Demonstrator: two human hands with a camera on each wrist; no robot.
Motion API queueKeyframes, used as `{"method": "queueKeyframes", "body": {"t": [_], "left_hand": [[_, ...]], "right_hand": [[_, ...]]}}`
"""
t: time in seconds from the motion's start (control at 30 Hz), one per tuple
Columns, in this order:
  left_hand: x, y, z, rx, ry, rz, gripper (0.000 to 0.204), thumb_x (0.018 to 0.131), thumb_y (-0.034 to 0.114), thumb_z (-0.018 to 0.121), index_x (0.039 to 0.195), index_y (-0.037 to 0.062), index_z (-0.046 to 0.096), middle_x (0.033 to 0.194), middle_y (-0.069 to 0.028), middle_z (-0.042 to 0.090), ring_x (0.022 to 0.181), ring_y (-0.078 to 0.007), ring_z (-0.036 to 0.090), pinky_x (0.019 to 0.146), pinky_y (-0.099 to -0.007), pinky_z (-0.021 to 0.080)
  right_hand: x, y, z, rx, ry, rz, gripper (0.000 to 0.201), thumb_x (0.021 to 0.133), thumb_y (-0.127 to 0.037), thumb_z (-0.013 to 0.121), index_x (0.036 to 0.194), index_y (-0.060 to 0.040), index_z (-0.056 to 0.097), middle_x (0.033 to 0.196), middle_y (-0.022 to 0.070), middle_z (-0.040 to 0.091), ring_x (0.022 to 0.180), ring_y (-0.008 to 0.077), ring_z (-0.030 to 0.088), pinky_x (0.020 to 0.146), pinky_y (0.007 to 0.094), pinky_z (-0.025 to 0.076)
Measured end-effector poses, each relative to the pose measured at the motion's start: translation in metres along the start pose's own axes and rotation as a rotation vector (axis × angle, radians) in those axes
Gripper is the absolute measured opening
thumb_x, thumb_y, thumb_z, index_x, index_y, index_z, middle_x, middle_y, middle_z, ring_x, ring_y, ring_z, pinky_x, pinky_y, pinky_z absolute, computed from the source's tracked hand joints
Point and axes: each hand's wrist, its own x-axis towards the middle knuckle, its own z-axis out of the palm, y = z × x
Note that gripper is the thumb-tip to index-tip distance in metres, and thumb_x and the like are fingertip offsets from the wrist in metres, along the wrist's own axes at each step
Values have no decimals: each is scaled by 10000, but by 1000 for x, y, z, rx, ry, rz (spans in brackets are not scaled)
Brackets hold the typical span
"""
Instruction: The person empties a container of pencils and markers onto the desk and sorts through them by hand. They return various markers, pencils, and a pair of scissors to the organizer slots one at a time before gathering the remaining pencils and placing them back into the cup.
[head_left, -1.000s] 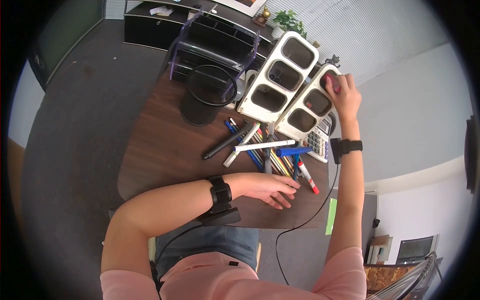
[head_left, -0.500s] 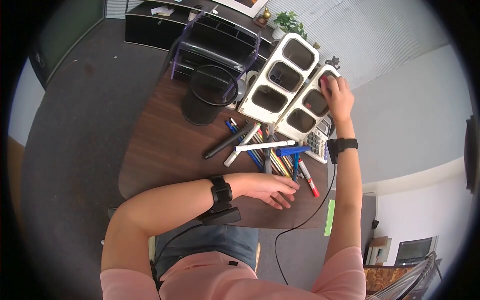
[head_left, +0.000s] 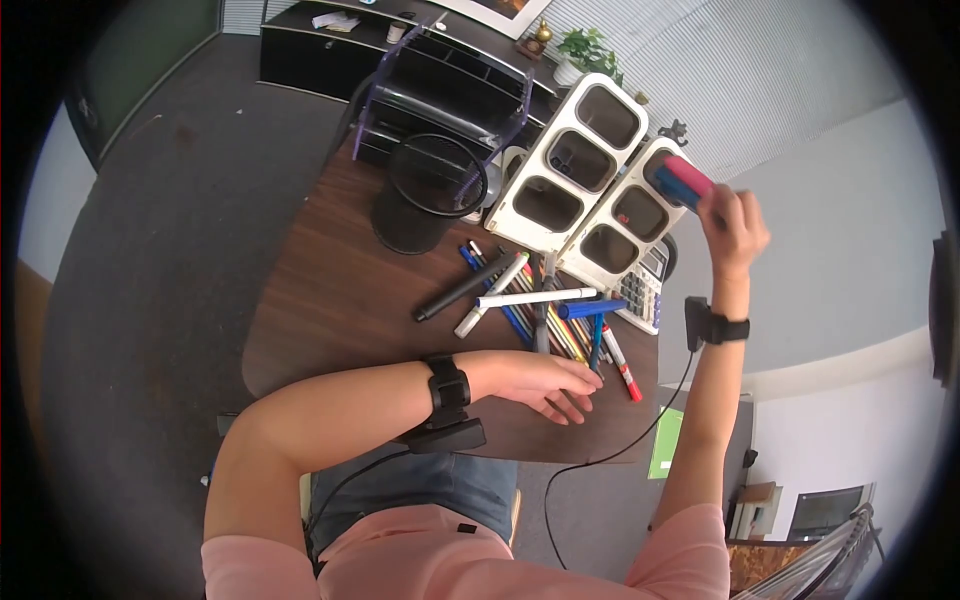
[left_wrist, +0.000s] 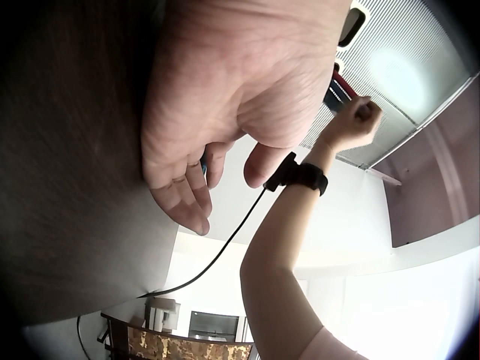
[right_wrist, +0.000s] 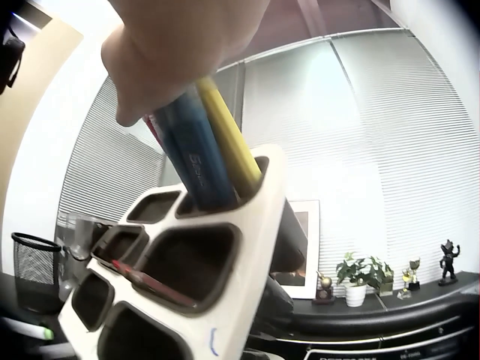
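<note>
My right hand (head_left: 737,228) pinches the upper ends of a bunch of thick highlighters (head_left: 688,182), with pink and blue ones showing. Seen from the right wrist, a blue highlighter (right_wrist: 196,154) and a yellow one (right_wrist: 231,139) slant down into the far compartment of a white pen organizer (right_wrist: 255,232). That organizer has two stepped sections with dark compartments. A thin red item (right_wrist: 157,285) lies across another compartment. My left hand (head_left: 545,382) rests at the table's front with loosely bent fingers and holds nothing.
A pile of pens and pencils (head_left: 540,297) spreads between the organizer and my left forearm. Behind it stands a black mesh cup (head_left: 412,228). A calculator (head_left: 640,300) lies beside the organizer's right section. A cable (head_left: 610,462) trails from the right wrist.
My right hand has drawn back to the right from the organizer's top compartment, pulling the highlighters partly out, so pink and blue now show. My left hand has stayed in place.
</note>
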Motion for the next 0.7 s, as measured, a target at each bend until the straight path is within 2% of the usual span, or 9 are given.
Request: {"method": "queueKeyframes", "body": {"t": [0.13, 0.17, 0.23, 0.3, 0.33, 0.47, 0.53, 0.6, 0.7], "left_hand": [[1, 0, 1, -26, 0, -13, 490, 977, 272, 467, 1394, 52, 329, 1183, -113, 517, 1071, -208, 556, 878, -328, 481], [1, 0, 1, -18, 5, -14, 485, 977, 271, 466, 1393, 59, 333, 1182, -110, 516, 1067, -203, 557, 873, -325, 482], [1, 0, 1, -9, 11, -26, 479, 978, 269, 465, 1392, 66, 337, 1180, -107, 516, 1063, -198, 557, 867, -321, 483], [1, 2, 2, 11, 17, -36, 463, 977, 268, 466, 1383, 75, 357, 1182, -96, 515, 1055, -187, 558, 859, -314, 483], [1, 1, 2, 12, 23, -45, 463, 977, 268, 466, 1383, 75, 357, 1182, -96, 515, 1055, -187, 558, 859, -314, 483], [0, 3, 3, 5, 17, -34, 440, 980, 276, 458, 1364, 75, 383, 1164, -80, 516, 1049, -180, 559, 859, -306, 479], [0, 3, 4, 4, 32, -49, 436, 981, 282, 457, 1358, 75, 390, 1157, -77, 516, 1047, -179, 560, 858, -304, 477], [1, 3, 3, 4, 6, -24, 434, 983, 290, 454, 1358, 79, 391, 1145, -80, 514, 1046, -181, 560, 860, -305, 472], [2, 2, 2, -7, 33, -45, 444, 985, 292, 451, 1371, 88, 372, 1149, -87, 511, 1052, -184, 557, 862, -309, 466]], "right_hand": [[-9, -15, -37, 100, 120, 163, 79, 764, -22, 673, 811, -47, 616, 714, 74, 589, 546, 171, 526, 483, 261, 428], [-14, -25, -43, 254, 146, 337, 21, 821, -30, 624, 812, -29, 605, 718, 73, 583, 589, 153, 525, 525, 259, 427], [-35, -50, -44, 524, 145, 660, 138, 930, -61, 508, 822, -3, 572, 720, 58, 565, 681, 100, 500, 617, 243, 410], [-61, -82, -40, 662, -5, 953, 161, 942, -110, 526, 822, -10, 564, 742, 18, 546, 675, 71, 477, 599, 208, 380], [-69, -97, -38, 790, -48, 1137, 117, 915, -66, 544, 812, -13, 559, 773, 36, 584, 723, 97, 506, 666, 235, 408], [-88, -121, -29, 970, -379, 1355, 143, 923, -141, 569, 857, -16, 591, 756, -22, 544, 725, 64, 473, 654, 206, 379], [-105, -117, -24, 1046, -390, 1355, 132, 914, -146, 578, 889, -19, 608, 806, -5, 569, 754, 78, 506, 676, 215, 397], [-119, -108, -24, 1098, -542, 1196, 123, 900, -134, 583, 935, -22, 619, 885, 19, 593, 819, 98, 542, 710, 230, 419], [-109, -96, -37, 1240, -481, 1296, 175, 923, -185, 532, 930, -37, 624, 915, 19, 607, 858, 97, 544, 758, 227, 407]]}}
